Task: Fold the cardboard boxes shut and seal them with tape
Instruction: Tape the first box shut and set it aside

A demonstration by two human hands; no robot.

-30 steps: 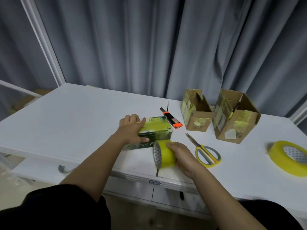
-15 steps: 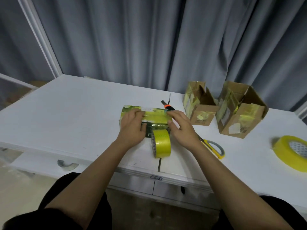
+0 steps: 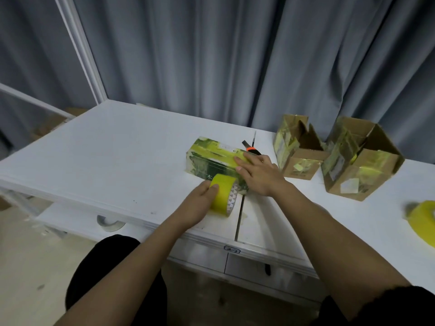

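**Hands taping a green printed box on a white worktop**

Seen from a head-worn camera looking down. A green printed box [image 3: 213, 161] lies on its side near the front middle of the white worktop [image 3: 106, 147], with a strip of yellow tape [image 3: 221, 154] running along its top.

The right hand [image 3: 257, 176] lies flat, fingers straight, pressing on the right end of the box top, probably to hold the tape down and keep the box from sliding. The left hand [image 3: 200, 203] has its fingers curled around a yellow tape roll [image 3: 222, 194], which stands on edge against the front face of the box, likely so more tape can be drawn out or torn off.

Behind the right hand, an orange and black utility knife [image 3: 250, 148] lies on the worktop. Further right stand two brown cardboard boxes, a smaller one [image 3: 297, 151] and a larger one [image 3: 360, 163], both with flaps open and patches of old yellow tape, so they appear not yet sealed. A second yellow tape roll [image 3: 422, 220] lies blurred at the far right edge.
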